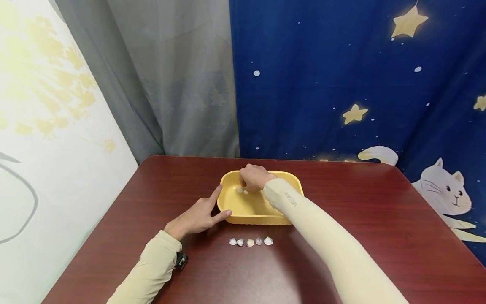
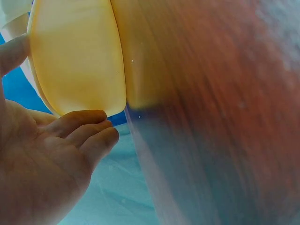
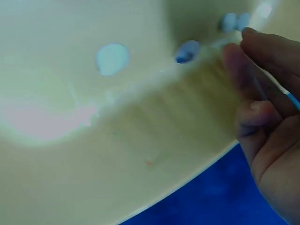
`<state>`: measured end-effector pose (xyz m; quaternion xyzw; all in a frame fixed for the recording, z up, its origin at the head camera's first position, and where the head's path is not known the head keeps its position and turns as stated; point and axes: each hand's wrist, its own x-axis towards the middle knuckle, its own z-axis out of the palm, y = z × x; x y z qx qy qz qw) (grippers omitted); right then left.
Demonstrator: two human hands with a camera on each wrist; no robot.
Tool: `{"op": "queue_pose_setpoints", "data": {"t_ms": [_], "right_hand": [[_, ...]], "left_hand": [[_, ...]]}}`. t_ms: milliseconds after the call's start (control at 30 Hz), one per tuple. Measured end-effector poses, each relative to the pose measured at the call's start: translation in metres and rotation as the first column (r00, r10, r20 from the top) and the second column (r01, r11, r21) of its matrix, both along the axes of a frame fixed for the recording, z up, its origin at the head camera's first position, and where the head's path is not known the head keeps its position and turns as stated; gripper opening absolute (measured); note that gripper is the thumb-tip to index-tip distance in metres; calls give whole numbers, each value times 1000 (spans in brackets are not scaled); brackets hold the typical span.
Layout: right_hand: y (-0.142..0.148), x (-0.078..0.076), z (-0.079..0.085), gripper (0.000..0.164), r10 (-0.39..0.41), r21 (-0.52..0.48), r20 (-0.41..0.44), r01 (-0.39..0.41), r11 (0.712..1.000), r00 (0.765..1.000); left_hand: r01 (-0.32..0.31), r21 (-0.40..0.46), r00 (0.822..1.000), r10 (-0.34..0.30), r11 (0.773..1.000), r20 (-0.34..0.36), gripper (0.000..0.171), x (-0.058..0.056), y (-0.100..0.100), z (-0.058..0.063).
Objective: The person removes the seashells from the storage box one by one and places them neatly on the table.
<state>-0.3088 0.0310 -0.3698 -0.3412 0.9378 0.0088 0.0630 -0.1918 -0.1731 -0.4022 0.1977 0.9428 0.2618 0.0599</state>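
Note:
A yellow basin [image 1: 247, 219] stands on the table. My left hand [image 1: 196, 216] rests against its left end, thumb and index finger spread apart on the rim; in the left wrist view, the other fingers [image 2: 96, 138] lie fairly straight by the wall. My right hand [image 1: 255, 176] reaches down inside the basin. In the right wrist view its fingertips are close to a pair of small pale seashells [image 3: 229, 21], with the thumb apart and nothing visible in its grasp. A white seashell [image 3: 112, 59] and a darker seashell [image 3: 187, 51] lie farther along.
Several seashells [image 1: 249, 242] lie in a row on the dark red table [image 1: 182, 177], in front of the basin. A grey curtain [image 1: 190, 84] and a blue starry curtain [image 1: 303, 84] hang behind the table; a white wall [image 1: 57, 160] is at left.

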Motion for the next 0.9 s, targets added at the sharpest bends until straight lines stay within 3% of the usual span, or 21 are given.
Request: {"op": "queue_pose_setpoints", "data": {"t_ms": [200,467,900], "right_hand": [[0,-5,-17,15,21,20,-34,-20,1000,999],[-1,0,-17,16,1,-18,-45,-2,1000,999],[4,1,-10,13,3,-106,91,7,994,996]], "left_hand": [[-7,6,1000,7,1000,14,99,0,0,-2],[-6,6,1000,6,1000,12,99,-1,0,0],[-12,-3,1000,12,1000,6,98,1,1,-1]]}}
